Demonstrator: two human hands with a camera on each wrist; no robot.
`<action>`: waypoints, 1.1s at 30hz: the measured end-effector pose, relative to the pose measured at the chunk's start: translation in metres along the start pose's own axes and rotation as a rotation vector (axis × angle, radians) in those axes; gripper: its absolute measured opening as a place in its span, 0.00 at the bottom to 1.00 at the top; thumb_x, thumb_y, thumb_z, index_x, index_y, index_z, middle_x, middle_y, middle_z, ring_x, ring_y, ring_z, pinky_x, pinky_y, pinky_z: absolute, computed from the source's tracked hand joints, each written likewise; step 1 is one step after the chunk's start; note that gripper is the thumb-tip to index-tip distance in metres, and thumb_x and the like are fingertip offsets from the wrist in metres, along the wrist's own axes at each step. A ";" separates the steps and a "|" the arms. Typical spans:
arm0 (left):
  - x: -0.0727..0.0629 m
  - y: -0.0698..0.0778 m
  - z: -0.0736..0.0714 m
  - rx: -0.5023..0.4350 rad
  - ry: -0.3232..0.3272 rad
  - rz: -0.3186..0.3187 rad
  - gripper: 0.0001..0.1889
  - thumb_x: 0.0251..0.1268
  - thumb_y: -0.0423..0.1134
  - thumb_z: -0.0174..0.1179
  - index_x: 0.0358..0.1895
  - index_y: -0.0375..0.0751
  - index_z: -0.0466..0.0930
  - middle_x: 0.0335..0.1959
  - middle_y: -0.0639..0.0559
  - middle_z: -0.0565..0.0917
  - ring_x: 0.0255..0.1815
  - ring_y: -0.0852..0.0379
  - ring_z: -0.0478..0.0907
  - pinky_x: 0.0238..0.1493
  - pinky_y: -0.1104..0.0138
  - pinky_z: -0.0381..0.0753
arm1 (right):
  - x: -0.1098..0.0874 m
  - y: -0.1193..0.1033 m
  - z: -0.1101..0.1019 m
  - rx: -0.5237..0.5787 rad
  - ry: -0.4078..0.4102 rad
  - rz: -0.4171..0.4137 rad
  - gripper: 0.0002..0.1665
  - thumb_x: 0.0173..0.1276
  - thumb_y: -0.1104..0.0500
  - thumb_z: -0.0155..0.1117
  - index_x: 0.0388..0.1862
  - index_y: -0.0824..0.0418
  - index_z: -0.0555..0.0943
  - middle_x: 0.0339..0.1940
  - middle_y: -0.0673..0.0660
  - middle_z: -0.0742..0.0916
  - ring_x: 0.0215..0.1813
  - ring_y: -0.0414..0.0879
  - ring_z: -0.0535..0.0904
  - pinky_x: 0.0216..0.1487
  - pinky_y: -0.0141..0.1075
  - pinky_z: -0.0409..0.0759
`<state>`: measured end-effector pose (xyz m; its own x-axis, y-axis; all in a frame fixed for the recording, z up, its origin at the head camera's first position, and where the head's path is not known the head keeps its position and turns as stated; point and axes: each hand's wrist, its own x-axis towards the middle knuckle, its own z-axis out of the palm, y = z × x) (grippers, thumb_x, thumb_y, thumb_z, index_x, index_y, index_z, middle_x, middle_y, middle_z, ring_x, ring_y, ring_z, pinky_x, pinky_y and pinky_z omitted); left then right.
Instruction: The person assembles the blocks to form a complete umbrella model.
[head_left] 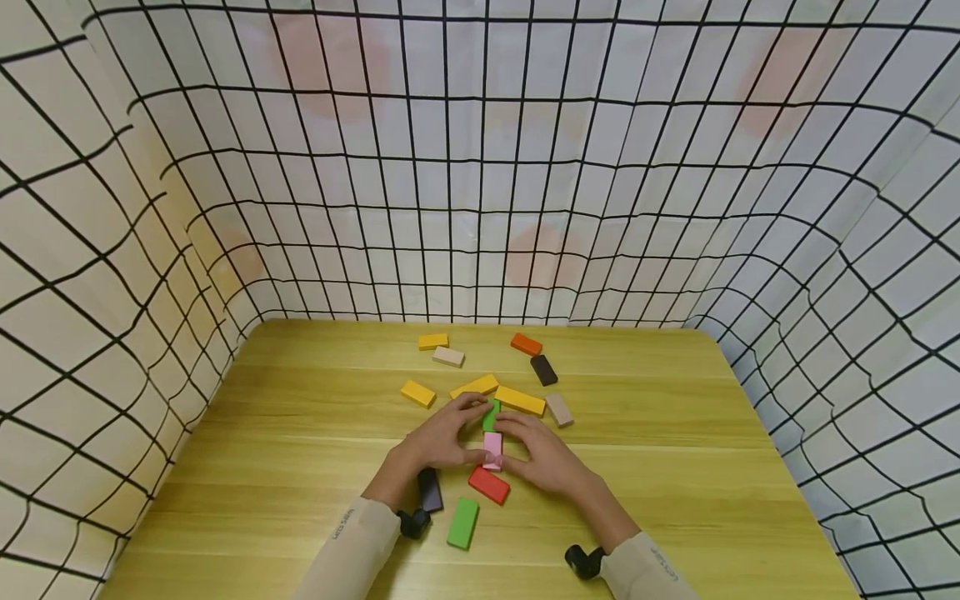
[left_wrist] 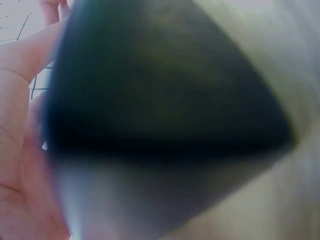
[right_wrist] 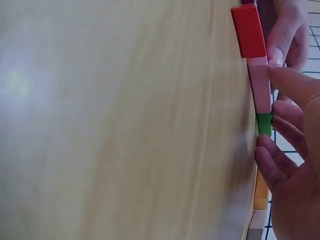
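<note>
The left hand (head_left: 448, 435) and right hand (head_left: 551, 458) flank a pink block (head_left: 492, 442) and a small green block (head_left: 491, 416) lying end to end on the table (head_left: 712, 475), their fingers relaxed and partly extended, with both thumbs at the pink block. A red block (head_left: 489, 485) lies just beside the pink block's near end, and yellow blocks (head_left: 521, 401) lie near the small green block's far end.

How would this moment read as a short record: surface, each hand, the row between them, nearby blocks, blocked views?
Surface: wooden table
Left hand: left of the row, thumb by pink block
Right hand: right of the row, thumb by pink block
Row, far to near: far green block, pink block, red block (angled)
Nearer the person: near green block
By left wrist: dark block
Blocked view: left wrist, mostly covered by dark blurred shape
</note>
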<state>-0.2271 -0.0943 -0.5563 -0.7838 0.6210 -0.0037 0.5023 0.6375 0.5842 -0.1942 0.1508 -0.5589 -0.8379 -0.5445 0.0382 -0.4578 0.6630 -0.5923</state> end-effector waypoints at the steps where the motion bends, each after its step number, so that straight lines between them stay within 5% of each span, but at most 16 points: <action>1: 0.000 0.000 0.000 0.000 -0.003 -0.002 0.46 0.62 0.61 0.68 0.81 0.53 0.61 0.81 0.50 0.60 0.80 0.46 0.62 0.76 0.48 0.68 | 0.000 0.000 0.000 0.006 0.000 -0.004 0.37 0.73 0.37 0.65 0.75 0.51 0.74 0.79 0.52 0.72 0.81 0.54 0.63 0.78 0.58 0.65; 9: -0.001 -0.001 -0.001 -0.008 -0.014 0.009 0.45 0.64 0.61 0.67 0.82 0.53 0.60 0.81 0.49 0.60 0.80 0.46 0.61 0.76 0.47 0.67 | 0.002 0.003 0.001 -0.024 0.007 0.001 0.36 0.72 0.36 0.64 0.75 0.47 0.75 0.79 0.50 0.72 0.81 0.52 0.63 0.78 0.56 0.65; 24: -0.002 0.002 0.001 -0.003 -0.002 0.018 0.46 0.62 0.60 0.69 0.81 0.50 0.62 0.81 0.50 0.61 0.79 0.47 0.62 0.76 0.48 0.69 | 0.008 0.003 0.001 0.059 0.061 -0.008 0.23 0.77 0.51 0.65 0.68 0.53 0.80 0.75 0.54 0.76 0.78 0.55 0.67 0.78 0.58 0.65; 33: -0.003 0.002 0.002 0.013 0.011 0.007 0.46 0.63 0.61 0.68 0.81 0.50 0.62 0.81 0.50 0.60 0.79 0.46 0.63 0.75 0.47 0.70 | 0.010 0.005 0.001 0.030 0.049 -0.016 0.29 0.76 0.46 0.64 0.72 0.54 0.77 0.77 0.53 0.74 0.79 0.54 0.66 0.78 0.57 0.65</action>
<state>-0.2228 -0.0936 -0.5568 -0.7843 0.6203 0.0087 0.5121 0.6394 0.5736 -0.2050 0.1481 -0.5625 -0.8448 -0.5280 0.0868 -0.4624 0.6387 -0.6150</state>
